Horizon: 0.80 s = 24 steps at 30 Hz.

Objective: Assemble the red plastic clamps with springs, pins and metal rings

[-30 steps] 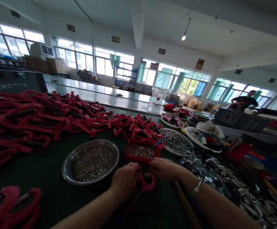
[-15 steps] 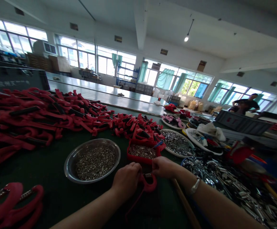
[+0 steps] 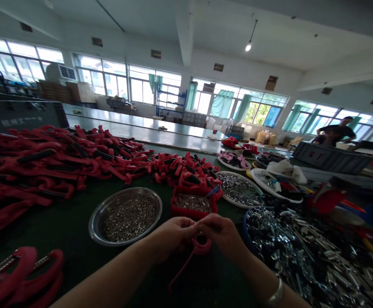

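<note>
A red plastic part with a ring-shaped end (image 3: pixel 202 247) and a thin tail lies low in the middle, just under my fingers. My left hand (image 3: pixel 175 234) is closed, its thumb and fingertips pinched together at the upper side of that part. From the right, my right hand (image 3: pixel 221 233) is pinched too, and its fingertips meet those of my left. Whatever sits between the fingertips is hidden. Right behind my hands stands a small red box (image 3: pixel 194 213) holding thin metal pins. Left of them is a steel bowl (image 3: pixel 93 226) of small metal pieces.
Many red handles with black grips (image 3: pixel 58 156) are heaped at the left and centre back. Red curved parts with springs (image 3: pixel 25 269) lie front left. A heap of metal parts (image 3: pixel 305 252) fills the right, plates of parts behind it. A person (image 3: pixel 335 132) is far right.
My right hand has turned, and its fingertips have come together with my left's above the red part. The small metal piece seen at the ring earlier is now mostly covered.
</note>
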Motion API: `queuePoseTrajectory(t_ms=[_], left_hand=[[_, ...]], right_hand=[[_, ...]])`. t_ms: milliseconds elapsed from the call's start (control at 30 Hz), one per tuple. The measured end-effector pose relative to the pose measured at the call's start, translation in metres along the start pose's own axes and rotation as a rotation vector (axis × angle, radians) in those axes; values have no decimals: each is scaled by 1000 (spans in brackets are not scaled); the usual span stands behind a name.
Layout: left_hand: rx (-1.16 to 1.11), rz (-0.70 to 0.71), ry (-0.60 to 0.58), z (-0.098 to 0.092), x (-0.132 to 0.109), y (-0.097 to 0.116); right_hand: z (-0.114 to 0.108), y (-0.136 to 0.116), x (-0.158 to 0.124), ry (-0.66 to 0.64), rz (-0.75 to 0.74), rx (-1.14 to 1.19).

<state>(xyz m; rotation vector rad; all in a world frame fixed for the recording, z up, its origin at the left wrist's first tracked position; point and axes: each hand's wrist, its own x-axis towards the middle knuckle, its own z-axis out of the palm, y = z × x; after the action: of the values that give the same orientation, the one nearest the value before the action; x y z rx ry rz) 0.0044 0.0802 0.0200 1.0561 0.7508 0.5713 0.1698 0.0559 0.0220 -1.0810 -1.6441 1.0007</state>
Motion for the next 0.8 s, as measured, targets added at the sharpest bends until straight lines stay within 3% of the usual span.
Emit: queuePoseTrajectory(t_ms=[133, 267, 367, 533, 667, 800], left_hand=[[13, 2, 49, -3, 0, -6], [257, 166, 260, -12, 3, -7], [551, 256, 330, -20, 0, -7], [1021, 247, 449, -20, -11, -7], [1172, 217, 515, -15, -16, -10], [1268, 221, 499, -14, -17, -13]], right_hand=[[5, -2, -5, 105, -12, -6], [7, 0, -10, 83, -22, -395], [11, 9, -15, 13, -18, -646], [20, 22, -22, 16, -31, -859], [23, 23, -24, 11, -38, -960], [28, 15, -22, 0, 42, -1120]])
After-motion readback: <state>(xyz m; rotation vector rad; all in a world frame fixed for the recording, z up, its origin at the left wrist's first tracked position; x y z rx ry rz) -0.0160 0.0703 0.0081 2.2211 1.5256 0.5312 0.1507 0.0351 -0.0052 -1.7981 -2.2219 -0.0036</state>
